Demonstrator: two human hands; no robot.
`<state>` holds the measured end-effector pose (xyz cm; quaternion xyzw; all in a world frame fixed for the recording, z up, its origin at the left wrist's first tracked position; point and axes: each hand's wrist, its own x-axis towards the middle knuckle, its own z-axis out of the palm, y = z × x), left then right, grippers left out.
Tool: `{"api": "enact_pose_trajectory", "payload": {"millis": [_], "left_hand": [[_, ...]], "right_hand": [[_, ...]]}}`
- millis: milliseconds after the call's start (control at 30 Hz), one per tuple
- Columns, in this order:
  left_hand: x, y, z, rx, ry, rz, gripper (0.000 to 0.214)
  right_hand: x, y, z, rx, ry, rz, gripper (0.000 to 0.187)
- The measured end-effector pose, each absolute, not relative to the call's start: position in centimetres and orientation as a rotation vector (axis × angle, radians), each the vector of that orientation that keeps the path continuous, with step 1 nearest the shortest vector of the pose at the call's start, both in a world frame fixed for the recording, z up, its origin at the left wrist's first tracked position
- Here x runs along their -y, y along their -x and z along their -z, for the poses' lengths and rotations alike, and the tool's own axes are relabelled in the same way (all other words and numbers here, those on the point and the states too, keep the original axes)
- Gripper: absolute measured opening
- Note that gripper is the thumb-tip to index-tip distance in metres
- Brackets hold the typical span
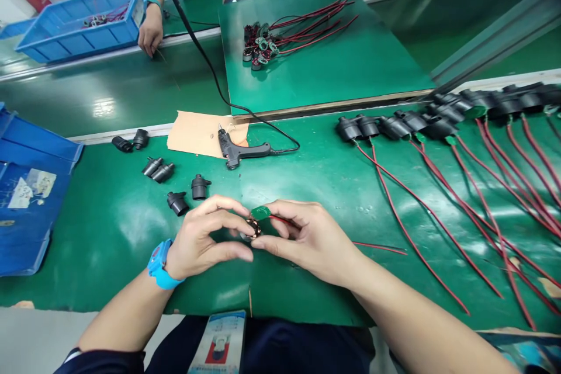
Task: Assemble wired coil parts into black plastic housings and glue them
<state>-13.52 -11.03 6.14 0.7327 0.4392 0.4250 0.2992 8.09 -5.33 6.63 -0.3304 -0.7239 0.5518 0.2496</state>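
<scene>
Above the bench in front of me, my right hand [302,234] pinches a small wired part between thumb and fingers. A green circuit board [260,213] tops it, and below that sits a dark ring with copper coils [253,228]. Red and black wires [379,246] trail from the part under my right hand to the right. My left hand [214,231] curls around the coil ring from the other side, its fingertips on or against it; its thumb is lower. The palm side of both hands is partly hidden. Two black pump housings [177,203] stand just beyond my left hand.
A black glue gun [243,150] rests on cardboard [188,133], its cable running upward. Black housings with red wires [394,125] line the right. A raised green board [315,76] bears wired coils. Blue bins [33,204] stand left; a co-worker's hand [151,29] is opposite.
</scene>
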Motion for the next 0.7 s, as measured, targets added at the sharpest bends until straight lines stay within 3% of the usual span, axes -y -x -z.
{"api": "enact_pose_trajectory", "payload": {"millis": [133,300,500,633,700], "left_hand": [[10.8,13.9,-6.3,-1.087,-1.995,-1.165,0.014],[11.1,13.7,-6.4,-1.104,-1.676,-1.056,0.005],[11.9,12.1,-5.8,-1.042,-1.088,-1.087,0.02],[11.4,13.1,-6.2,-1.165,-1.303,-1.027,0.028],[10.9,15.0,-6.7,-1.47,-1.591,-1.044,0.03]], "right_hand": [[5.3,-8.2,-6.4,1.988,0.888,-1.512,0.049],[5.4,-8.1,-6.1,2.049,0.779,-1.286,0.027],[5.9,-8.2,-5.4,2.146,0.654,-0.853,0.026],[5.8,-8.2,-5.1,2.185,0.685,-0.76,0.025],[5.5,-8.4,-4.9,2.185,0.749,-0.745,0.024]]}}
